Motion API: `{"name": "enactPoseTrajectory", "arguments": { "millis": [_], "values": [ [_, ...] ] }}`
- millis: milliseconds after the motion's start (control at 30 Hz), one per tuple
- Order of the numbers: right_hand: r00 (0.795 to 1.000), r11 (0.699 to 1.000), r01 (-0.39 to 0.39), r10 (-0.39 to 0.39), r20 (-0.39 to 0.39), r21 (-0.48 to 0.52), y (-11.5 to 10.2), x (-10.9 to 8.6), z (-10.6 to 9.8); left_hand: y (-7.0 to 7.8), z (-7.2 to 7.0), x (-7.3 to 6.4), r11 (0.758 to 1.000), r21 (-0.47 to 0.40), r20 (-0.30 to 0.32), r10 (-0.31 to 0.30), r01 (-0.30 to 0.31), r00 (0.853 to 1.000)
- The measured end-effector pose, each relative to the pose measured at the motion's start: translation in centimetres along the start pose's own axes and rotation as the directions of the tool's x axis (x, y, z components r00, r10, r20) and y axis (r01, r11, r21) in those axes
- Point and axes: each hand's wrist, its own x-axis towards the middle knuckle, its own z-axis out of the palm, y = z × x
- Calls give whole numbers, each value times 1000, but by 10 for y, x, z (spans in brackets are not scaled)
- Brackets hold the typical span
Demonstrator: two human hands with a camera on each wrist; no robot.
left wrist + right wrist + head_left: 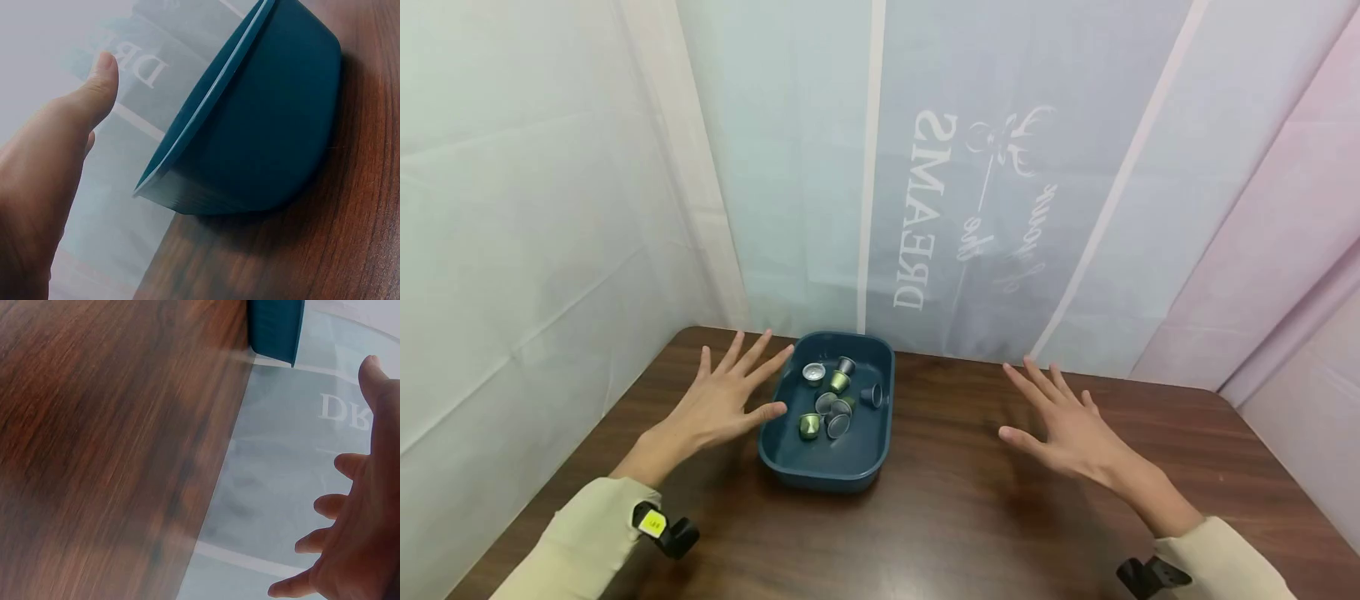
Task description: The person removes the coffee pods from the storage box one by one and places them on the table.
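Note:
A dark teal plastic tub (823, 479) stands on the table, left of the middle. Several coffee capsules lie in it: a green capsule (809, 426) near the front, another green capsule (839, 382) farther back, a silver capsule (813, 372) at the back left and a dark blue capsule (872, 395) by the right wall. My left hand (721, 404) hovers at the tub's left side with its fingers spread, thumb and index fingertip overlapping the rim in the head view. To the right of the tub, my right hand (1071, 429) is held over the table, fingers spread, holding nothing.
The dark wood-grain table (940, 500) has rounded far corners. Behind it hangs a pale curtain (805, 167) with mirrored white lettering, close to the far edge. A whitish cloth (535, 208) hangs along the left side. Each wrist wears a black strap.

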Motion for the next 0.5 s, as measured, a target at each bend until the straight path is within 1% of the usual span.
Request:
{"name": "enactPoseTrajectory", "arguments": {
  "millis": [200,367,500],
  "values": [
    [1000,1000,18,-17,-15,25,-1,3,5,-3,2,-2,1000,-16,-2,0,0,1000],
    [999,998,43,-41,-27,54,-7,11,15,-9,4,-5,997,-70,1,-18,18,1000],
    [997,995,68,-66,-25,77,-17,18,23,-13,7,-7,992,-120,-18,-35,33,999]
  ]
}}
